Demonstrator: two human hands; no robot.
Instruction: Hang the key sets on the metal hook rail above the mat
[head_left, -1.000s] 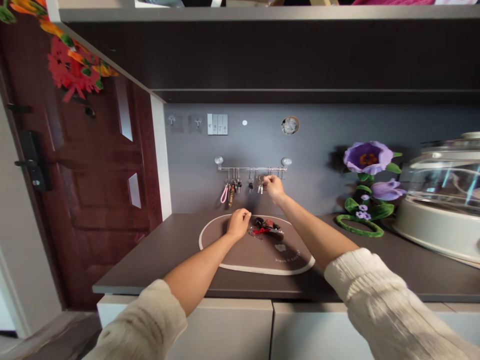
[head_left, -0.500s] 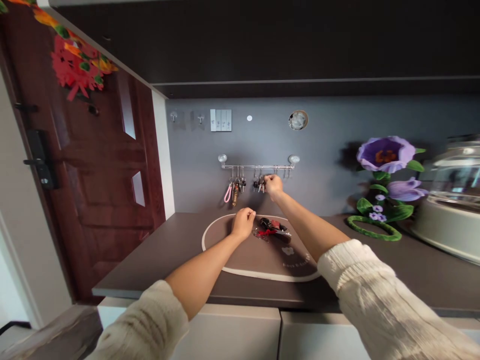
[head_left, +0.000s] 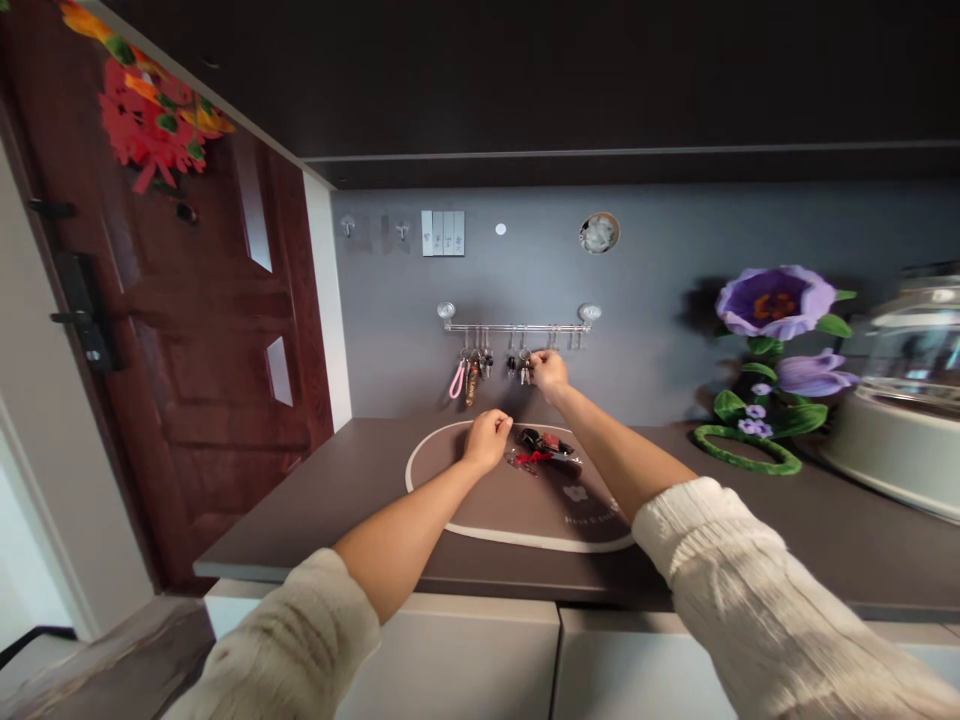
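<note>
My right hand (head_left: 551, 375) is raised to the hook rail (head_left: 517, 328) on the back panel. Its thumb and fingertips are pinched at a small bunch of keys (head_left: 525, 372) under one of the hooks. To the left on the same rail hang a pink loop strap (head_left: 457, 380), a brown keychain (head_left: 472, 382) and several other keys. Low over the brown mat (head_left: 442, 490), my left hand (head_left: 489, 440) is closed, and whatever its fingers may hold is hidden. Just right of it, a pile of keys with black and red pieces (head_left: 551, 443) lies on the mat.
A purple plush flower (head_left: 776, 302) with a green ring base and a glass-topped cream appliance (head_left: 885, 430) stand on the counter at right. A dark shelf (head_left: 525, 80) overhangs the counter. At left is a red-brown door (head_left: 217, 350). White labels (head_left: 442, 233) are stuck above the rail.
The camera view has shifted slightly. My right hand has drawn a little to the right, so the keys at its fingertips show more clearly. My left hand keeps its place over the mat.
</note>
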